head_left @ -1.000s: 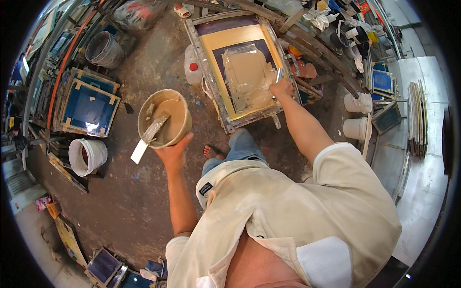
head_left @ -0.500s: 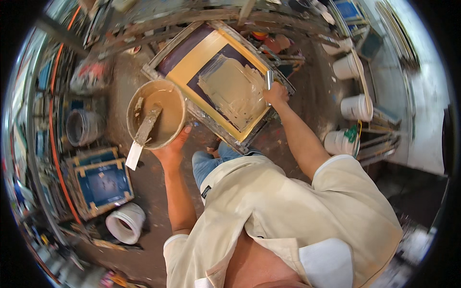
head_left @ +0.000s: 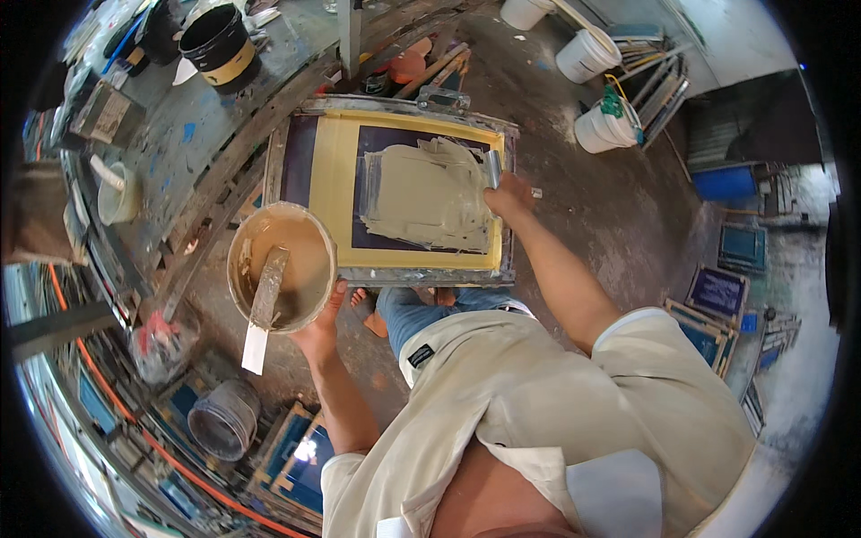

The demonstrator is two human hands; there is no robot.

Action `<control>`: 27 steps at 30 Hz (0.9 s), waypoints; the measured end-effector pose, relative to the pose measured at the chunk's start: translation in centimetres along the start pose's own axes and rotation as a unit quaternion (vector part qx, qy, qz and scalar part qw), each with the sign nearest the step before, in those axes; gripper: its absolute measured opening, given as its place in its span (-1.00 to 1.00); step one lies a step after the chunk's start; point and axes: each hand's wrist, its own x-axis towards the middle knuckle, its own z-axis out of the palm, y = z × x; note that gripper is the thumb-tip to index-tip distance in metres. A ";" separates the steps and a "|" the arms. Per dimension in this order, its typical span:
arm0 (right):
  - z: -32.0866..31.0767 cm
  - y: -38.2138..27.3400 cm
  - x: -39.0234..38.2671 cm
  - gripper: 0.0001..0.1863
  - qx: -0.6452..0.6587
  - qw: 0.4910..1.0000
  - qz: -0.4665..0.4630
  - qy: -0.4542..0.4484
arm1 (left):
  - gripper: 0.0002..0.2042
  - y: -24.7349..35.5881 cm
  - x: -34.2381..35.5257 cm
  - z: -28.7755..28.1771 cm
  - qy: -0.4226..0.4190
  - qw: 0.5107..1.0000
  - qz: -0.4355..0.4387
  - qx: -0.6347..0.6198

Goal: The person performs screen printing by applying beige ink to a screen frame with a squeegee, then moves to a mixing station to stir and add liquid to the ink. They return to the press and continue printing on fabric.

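My left hand [head_left: 316, 330] grips a pale bucket [head_left: 235, 273] of thin beige paste, with a crusted stick [head_left: 265, 299], white at its outer end, lying across it. Just right of that is a screen [head_left: 327, 152] in a worn metal frame, bordered in yellow, with a thick smear of beige paste [head_left: 417, 193] over its dark middle. My right hand [head_left: 509, 197] is closed at the frame's right side on a silver tool [head_left: 493, 168], and seems to grip the frame as well; its fingertips are partly hidden. My bare feet show under the screen.
A cluttered bench [head_left: 197, 139] at upper left holds black buckets [head_left: 218, 49] and a small tub [head_left: 119, 202]. White buckets [head_left: 599, 130] and leaning screens stand at upper right. A grey bucket [head_left: 224, 421], plastic bag [head_left: 164, 341] and screens [head_left: 291, 471] line the lower left; more screens [head_left: 717, 296] sit right.
My view and the surroundings have swung round, the bench coming into sight. The screen has turned from lengthwise to crosswise before me. The bucket has shifted slightly left, still in my left hand.
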 end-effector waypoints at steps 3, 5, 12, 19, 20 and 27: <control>1.3 -2.3 -2.0 -0.55 -0.009 1.000 0.022 0.012 | -0.26 -0.2 2.5 -2.9 -0.024 1.000 0.008 0.016; 2.3 -4.0 -3.1 -0.57 -0.013 0.999 0.027 0.026 | -0.23 -0.2 3.3 -4.9 -0.037 0.999 -0.001 0.031; 3.3 -6.6 -5.1 -0.69 0.001 0.998 0.020 0.052 | -0.21 -2.9 4.5 -7.9 -0.074 0.995 -0.062 0.038; 2.4 3.9 -4.4 -0.63 0.339 0.940 -0.022 -0.040 | -0.12 -7.7 7.0 -1.6 -0.195 0.981 -0.003 0.003; 2.6 4.7 -4.4 -0.65 0.347 0.936 -0.043 -0.029 | -0.08 -8.2 7.5 -0.4 -0.209 0.976 0.045 0.046; -5.7 3.2 -8.4 -0.68 0.370 0.904 -0.188 0.099 | 0.08 -11.6 8.7 7.4 -0.348 0.937 0.010 0.027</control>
